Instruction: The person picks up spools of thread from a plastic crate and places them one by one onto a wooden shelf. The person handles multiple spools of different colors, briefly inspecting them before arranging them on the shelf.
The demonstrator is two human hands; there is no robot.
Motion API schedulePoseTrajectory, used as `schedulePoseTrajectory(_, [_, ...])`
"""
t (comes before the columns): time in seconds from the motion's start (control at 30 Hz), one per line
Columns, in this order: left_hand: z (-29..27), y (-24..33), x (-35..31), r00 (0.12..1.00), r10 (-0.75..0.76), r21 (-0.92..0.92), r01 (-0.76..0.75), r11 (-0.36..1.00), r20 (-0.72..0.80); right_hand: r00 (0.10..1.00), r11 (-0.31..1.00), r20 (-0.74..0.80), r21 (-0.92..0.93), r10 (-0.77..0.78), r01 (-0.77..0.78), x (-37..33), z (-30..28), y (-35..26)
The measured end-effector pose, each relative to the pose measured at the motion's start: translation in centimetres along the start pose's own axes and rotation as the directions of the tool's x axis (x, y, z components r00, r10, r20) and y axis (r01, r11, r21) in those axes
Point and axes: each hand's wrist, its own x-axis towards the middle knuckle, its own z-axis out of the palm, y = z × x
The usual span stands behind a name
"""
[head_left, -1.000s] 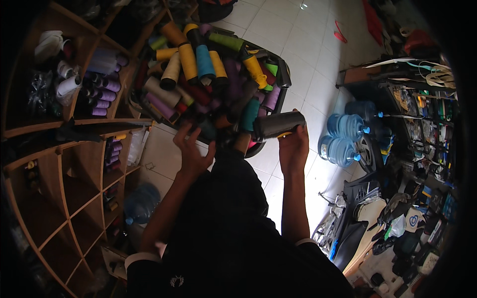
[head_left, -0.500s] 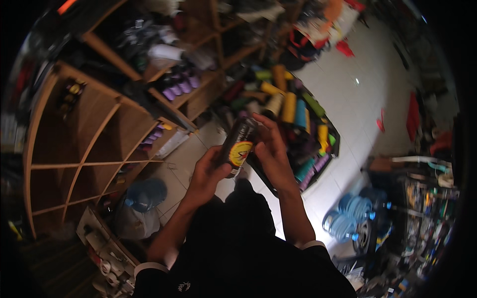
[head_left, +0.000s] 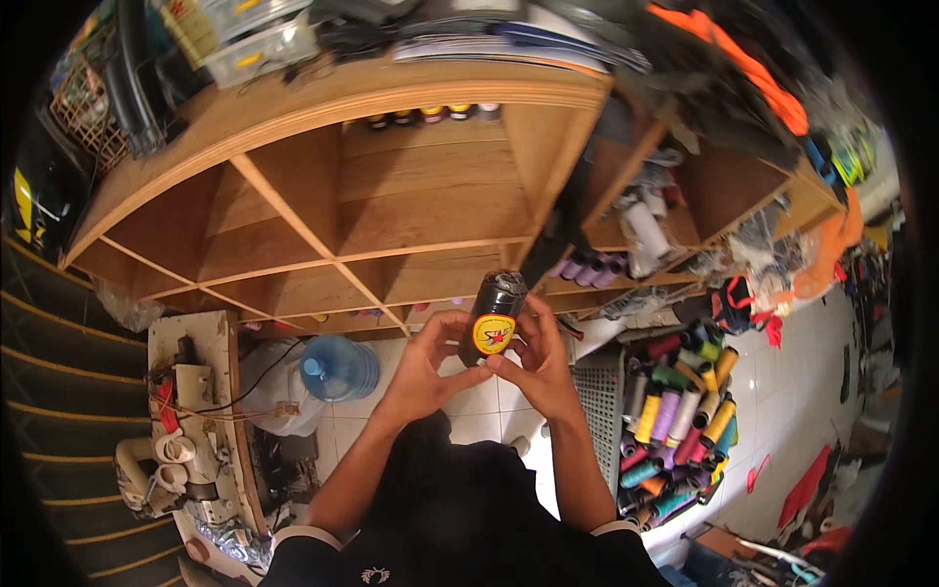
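Note:
In front of my body I hold a black thread spool (head_left: 501,298) in a glossy clear wrap, with a round yellow and red label facing me. It stands nearly upright. My left hand (head_left: 426,364) grips its left side, thumb near the lower end. On the other side my right hand (head_left: 544,364) has its fingers curled around it, the thumb also at the lower end. Parts of the fingers behind the spool are hidden. Beyond my hands is a wooden shelf (head_left: 430,210) with square compartments; several spools (head_left: 431,115) stand deep in an upper one.
At right, a grey-green basket (head_left: 594,416) is beside a heap of coloured thread spools (head_left: 675,416). A blue water bottle (head_left: 342,369) stands on the floor at left, near a sewing machine (head_left: 181,430) on its table. Purple spools (head_left: 594,269) sit in the right-hand shelf.
My view has swung left, so the wooden shelf now lies straight ahead and the spool heap at right. The held spool has turned more upright, and my right hand has closed further around it.

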Motion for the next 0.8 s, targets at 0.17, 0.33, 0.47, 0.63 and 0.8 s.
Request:
schedulePoseTrajectory(0.17, [-6.8,-0.1,3.3,0.973,0.171,0.226,-0.134,0.965,-0.155,0.997,0.982,0.068,-0.190,0.019,-0.005,8.5,4.4,3.0])
schedulePoseTrajectory(0.33, [-10.2,-1.0,7.9,0.863,0.269,0.338,-0.123,0.933,-0.427,0.996,0.981,0.002,-0.169,-0.093,0.092,16.9,8.6,4.8])
schedulePoseTrajectory(0.47, [-10.9,0.2,8.8,0.686,0.412,0.458,-0.128,0.880,-0.600,0.909,0.827,-0.050,-0.439,-0.413,0.351,27.3,10.0,9.3])
schedulePoseTrajectory(0.63, [-9.9,0.1,3.2,0.712,0.456,0.578,-0.085,0.811,-0.534,0.896,0.508,-0.043,-0.835,-0.442,0.211,35.8,15.1,10.9])
schedulePoseTrajectory(0.8, [-9.9,-1.4,-0.3,0.779,0.337,0.578,0.039,0.815,-0.529,0.883,0.897,-0.171,-0.145,-0.438,0.417,41.3,17.0,16.7])
